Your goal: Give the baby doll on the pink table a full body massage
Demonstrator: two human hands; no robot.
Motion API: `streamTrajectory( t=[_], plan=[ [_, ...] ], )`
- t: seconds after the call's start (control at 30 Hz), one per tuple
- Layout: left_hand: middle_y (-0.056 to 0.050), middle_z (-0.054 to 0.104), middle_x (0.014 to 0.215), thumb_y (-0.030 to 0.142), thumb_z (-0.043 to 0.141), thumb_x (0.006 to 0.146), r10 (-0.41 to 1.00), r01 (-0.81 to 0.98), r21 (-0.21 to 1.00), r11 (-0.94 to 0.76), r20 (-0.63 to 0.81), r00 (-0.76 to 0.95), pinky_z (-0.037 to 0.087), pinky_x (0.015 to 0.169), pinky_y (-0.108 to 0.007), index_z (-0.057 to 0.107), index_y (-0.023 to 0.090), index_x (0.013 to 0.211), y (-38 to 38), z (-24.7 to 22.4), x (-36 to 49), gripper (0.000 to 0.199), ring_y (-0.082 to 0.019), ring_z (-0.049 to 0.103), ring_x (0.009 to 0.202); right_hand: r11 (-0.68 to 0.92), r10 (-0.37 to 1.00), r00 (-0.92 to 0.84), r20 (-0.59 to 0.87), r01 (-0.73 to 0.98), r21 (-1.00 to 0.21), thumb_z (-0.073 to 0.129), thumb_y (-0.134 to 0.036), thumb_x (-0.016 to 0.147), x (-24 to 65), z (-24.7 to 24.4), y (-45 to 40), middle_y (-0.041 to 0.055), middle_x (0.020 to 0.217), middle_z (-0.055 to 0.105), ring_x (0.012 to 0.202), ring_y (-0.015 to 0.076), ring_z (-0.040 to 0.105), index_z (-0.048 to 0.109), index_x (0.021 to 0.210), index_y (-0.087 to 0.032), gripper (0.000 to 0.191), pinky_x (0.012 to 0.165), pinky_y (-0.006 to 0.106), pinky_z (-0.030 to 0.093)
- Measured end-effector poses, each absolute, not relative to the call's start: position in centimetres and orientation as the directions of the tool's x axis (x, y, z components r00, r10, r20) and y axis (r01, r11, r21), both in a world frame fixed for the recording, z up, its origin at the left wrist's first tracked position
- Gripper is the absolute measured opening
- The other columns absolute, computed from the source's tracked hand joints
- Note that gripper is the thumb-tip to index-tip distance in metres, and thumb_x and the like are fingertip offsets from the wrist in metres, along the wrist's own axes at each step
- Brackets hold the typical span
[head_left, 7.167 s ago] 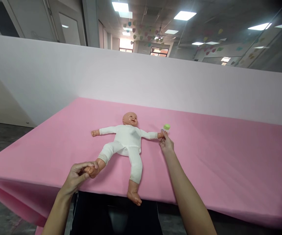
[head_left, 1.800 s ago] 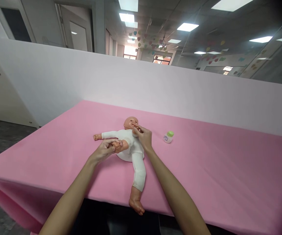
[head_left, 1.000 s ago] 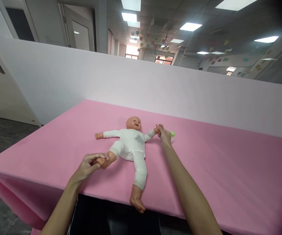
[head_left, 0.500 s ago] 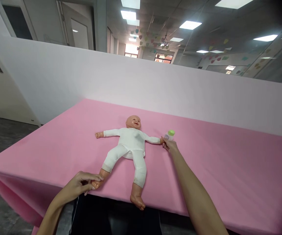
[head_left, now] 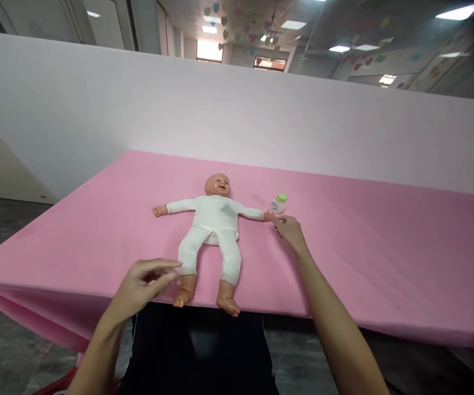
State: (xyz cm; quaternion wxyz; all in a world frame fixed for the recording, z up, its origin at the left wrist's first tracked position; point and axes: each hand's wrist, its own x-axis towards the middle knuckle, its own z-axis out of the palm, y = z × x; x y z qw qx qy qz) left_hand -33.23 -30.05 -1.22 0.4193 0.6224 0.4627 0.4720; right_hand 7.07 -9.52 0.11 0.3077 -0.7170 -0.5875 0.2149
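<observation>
A baby doll (head_left: 214,216) with a bald head, white cloth body and bare feet lies on its back, arms spread, feet at the near table edge. My left hand (head_left: 144,282) is beside the doll's lower leg on the left, fingers apart and nothing in them. The fingertips come close to the trouser cuff; whether they touch it I cannot tell. My right hand (head_left: 290,230) has its fingers pinched at the doll's hand on the right, partly covering it. Just behind that spot lies a small clear bottle (head_left: 277,204) with a green cap, tilted.
A pink cloth (head_left: 364,247) covers the table and hangs over its near edge. Behind the table runs a low white wall (head_left: 241,120). Below the front edge are dark-clothed legs (head_left: 199,351) and a grey floor (head_left: 10,340).
My left hand has let go of the doll's foot and opened. The doll's leg on that side now lies straighter, closer to the other. My right hand stays at the doll's hand. The view has tilted down.
</observation>
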Motion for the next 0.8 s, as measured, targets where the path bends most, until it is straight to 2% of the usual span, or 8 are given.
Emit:
streamTrajectory(
  t=[0.1,0.17,0.23,0.33,0.43,0.53,0.7,0.8],
  plan=[
    [-0.004,0.073,0.083,0.045,0.059,0.1,0.971,0.46,0.864,-0.205,0.119,0.209,0.052,0.067,-0.03,0.065,0.024,0.139,-28.0,1.6,-27.0,0.045,-0.019,0.067,0.069,-0.017,0.999,-0.026,-0.043,0.63,-0.776,0.06,-0.066,0.09,5.4,0.6,-16.7,0.0016,0.06,0.061,0.052,0.0132,0.051,0.062,0.07,-0.018,0.052,0.053,0.027,0.039],
    [-0.007,0.073,0.091,0.043,0.061,0.099,0.964,0.671,0.7,-0.244,0.102,0.245,0.052,0.077,-0.035,0.059,0.024,0.146,-26.1,2.2,-23.4,0.051,-0.025,0.07,0.082,-0.1,0.955,-0.183,-0.231,0.538,-0.837,0.058,-0.073,0.088,4.4,-0.2,-21.5,0.0005,0.058,0.059,0.049,0.0125,0.052,0.06,0.069,-0.018,0.058,0.048,0.025,0.039],
    [-0.01,0.072,0.091,0.048,0.066,0.095,0.958,0.8,0.539,-0.264,0.054,0.28,0.051,0.082,-0.039,0.051,0.022,0.153,-24.3,2.0,-21.0,0.065,-0.033,0.07,0.093,-0.201,0.875,-0.29,-0.387,0.51,-0.836,0.056,-0.075,0.088,3.4,-1.7,-25.6,0.0016,0.059,0.063,0.046,0.0119,0.053,0.061,0.072,-0.018,0.06,0.044,0.024,0.04],
    [-0.015,0.071,0.1,0.054,0.07,0.09,0.956,0.863,0.432,-0.264,-0.003,0.294,0.049,0.087,-0.043,0.04,0.021,0.159,-22.7,1.4,-19.3,0.082,-0.04,0.068,0.104,-0.299,0.84,-0.306,-0.448,0.428,-0.853,0.057,-0.074,0.088,2.1,-4.3,-29.9,0.0024,0.065,0.067,0.046,0.0119,0.058,0.06,0.077,-0.018,0.057,0.042,0.022,0.041],
    [-0.018,0.071,0.111,0.051,0.071,0.089,0.953,0.86,0.456,-0.229,-0.074,0.293,0.049,0.086,-0.042,0.034,0.021,0.161,-22.2,1.2,-18.7,0.087,-0.041,0.066,0.109,-0.324,0.878,-0.25,-0.408,0.317,-0.891,0.058,-0.075,0.087,0.6,-6.1,-32.2,0.0014,0.068,0.067,0.05,0.0123,0.061,0.064,0.088,-0.016,0.059,0.044,0.022,0.045],
    [-0.017,0.071,0.108,0.041,0.068,0.088,0.944,0.833,0.509,-0.215,-0.111,0.312,0.049,0.082,-0.04,0.039,0.022,0.159,-22.0,0.9,-18.5,0.079,-0.039,0.067,0.104,-0.306,0.898,-0.258,-0.355,0.212,-0.928,0.06,-0.077,0.085,-0.7,-7.2,-33.2,0.0021,0.07,0.068,0.052,0.0131,0.063,0.065,0.093,-0.015,0.062,0.046,0.023,0.048],
    [-0.012,0.073,0.105,0.033,0.068,0.084,0.957,0.651,0.736,-0.185,-0.017,0.29,0.051,0.082,-0.038,0.036,0.019,0.162,-21.6,-0.4,-19.0,0.086,-0.03,0.069,0.088,-0.371,0.913,-0.172,-0.369,0.022,-0.928,0.072,-0.081,0.071,-1.8,-7.3,-33.6,0.0047,0.074,0.07,0.051,0.0151,0.065,0.067,0.094,-0.016,0.07,0.043,0.024,0.048],
    [-0.006,0.073,0.097,0.038,0.063,0.089,0.962,0.476,0.864,-0.163,0.034,0.27,0.053,0.072,-0.034,0.043,0.023,0.158,-21.4,-1.1,-19.0,0.073,-0.023,0.068,0.075,-0.294,0.956,-0.027,-0.294,-0.137,-0.946,0.082,-0.073,0.068,-2.2,-6.3,-33.4,0.0051,0.079,0.071,0.055,0.0153,0.064,0.067,0.097,-0.018,0.065,0.045,0.025,0.05]
  ],
)
